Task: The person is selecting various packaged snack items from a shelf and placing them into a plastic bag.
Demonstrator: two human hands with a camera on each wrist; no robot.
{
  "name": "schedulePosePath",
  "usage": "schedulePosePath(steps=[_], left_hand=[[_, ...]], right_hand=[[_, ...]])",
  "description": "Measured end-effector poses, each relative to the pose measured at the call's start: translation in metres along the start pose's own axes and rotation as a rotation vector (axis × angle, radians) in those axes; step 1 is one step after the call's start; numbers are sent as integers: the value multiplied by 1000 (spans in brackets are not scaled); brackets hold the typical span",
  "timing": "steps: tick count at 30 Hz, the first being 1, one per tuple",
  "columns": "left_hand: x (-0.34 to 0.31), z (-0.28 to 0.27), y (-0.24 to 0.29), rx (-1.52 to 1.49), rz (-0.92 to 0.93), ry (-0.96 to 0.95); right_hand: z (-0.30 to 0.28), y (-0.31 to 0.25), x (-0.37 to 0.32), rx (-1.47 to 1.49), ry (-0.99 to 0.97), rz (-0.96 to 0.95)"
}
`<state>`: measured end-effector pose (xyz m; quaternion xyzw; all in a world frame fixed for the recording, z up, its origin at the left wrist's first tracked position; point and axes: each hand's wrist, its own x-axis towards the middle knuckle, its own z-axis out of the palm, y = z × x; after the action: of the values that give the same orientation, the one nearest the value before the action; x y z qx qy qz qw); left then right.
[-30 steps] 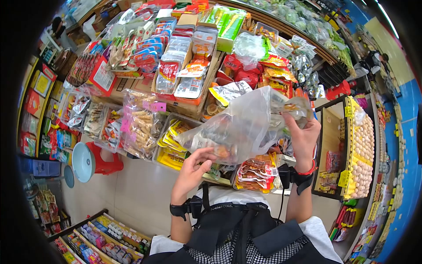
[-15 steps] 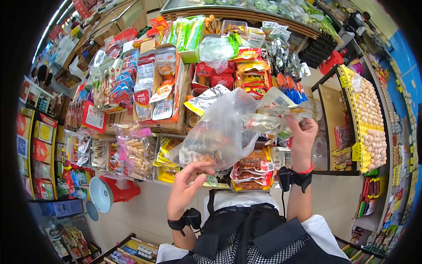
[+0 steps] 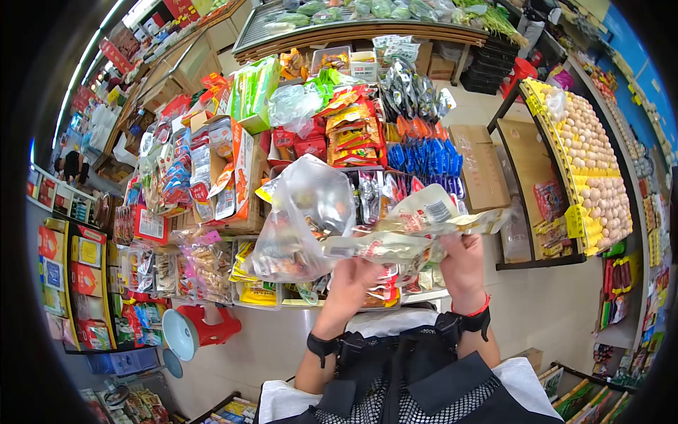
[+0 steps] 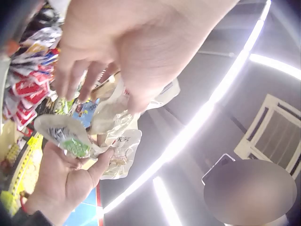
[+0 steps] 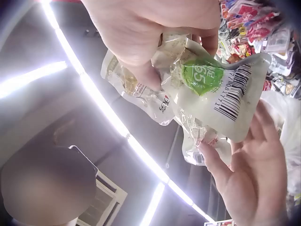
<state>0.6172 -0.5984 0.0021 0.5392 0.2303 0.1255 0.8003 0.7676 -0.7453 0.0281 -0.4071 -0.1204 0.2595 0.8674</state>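
Observation:
In the head view, my right hand (image 3: pixel 462 272) pinches several pale vacuum packets (image 3: pixel 415 215) over the display. The left hand (image 3: pixel 347 291) is at their left end; in the right wrist view this hand (image 5: pixel 254 174) has its thumb on one packet (image 5: pixel 195 148) and its fingers behind it. A green label and a barcode face the right wrist camera on another packet (image 5: pixel 221 87). Beside the left hand, a translucent plastic bag (image 3: pixel 300 219) bulges with packaged items; what holds it up is hidden.
Packaged snacks (image 3: pixel 353 134) and blue packets (image 3: pixel 426 159) fill the display beyond the hands. Egg trays (image 3: pixel 590 169) stand at the right on a rack. A red stool (image 3: pixel 215 326) and a light-blue basin (image 3: pixel 181 335) are at the lower left.
My left hand has moved right and up to the packets, and its fingers now take one. The packets are spread out more between both hands. The head view has shifted.

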Motion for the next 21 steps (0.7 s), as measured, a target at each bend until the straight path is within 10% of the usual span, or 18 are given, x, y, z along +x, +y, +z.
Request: schedulePosePath(steps=[5, 9, 21], left_hand=[[1, 24, -23, -350, 51, 318], [0, 42, -11, -568, 122, 185], [-25, 52, -47, -88, 200, 410]], right_hand=[[-16, -7, -6, -83, 9, 167], [-24, -11, -4, -242, -114, 206], [-72, -4, 5, -309, -284, 326]])
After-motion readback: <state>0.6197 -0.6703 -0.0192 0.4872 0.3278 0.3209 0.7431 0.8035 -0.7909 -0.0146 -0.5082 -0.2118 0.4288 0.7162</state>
